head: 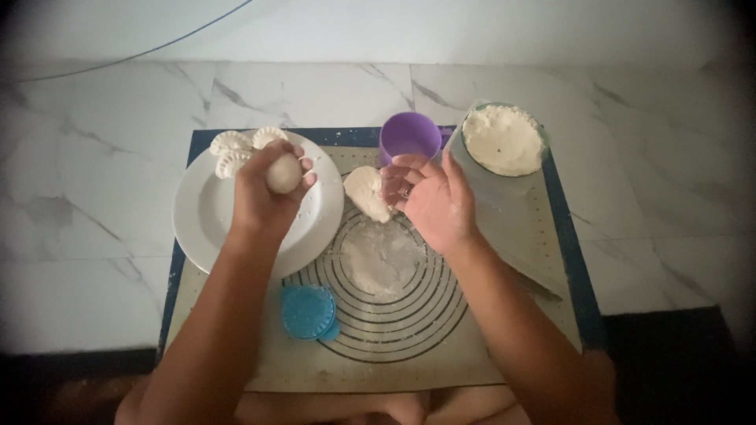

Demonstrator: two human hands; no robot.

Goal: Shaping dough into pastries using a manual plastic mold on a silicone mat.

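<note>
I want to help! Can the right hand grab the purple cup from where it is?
Probably yes: the right hand is open right beside the purple cup, with nothing between them.

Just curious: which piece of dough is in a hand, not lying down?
The smooth round dough ball, gripped in the left hand above the white plate; the crimped dumplings lie on it.

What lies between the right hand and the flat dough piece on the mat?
Nothing visible: the right hand is open, its fingertips beside the flat white dough piece on the ringed pastry mat.
</note>
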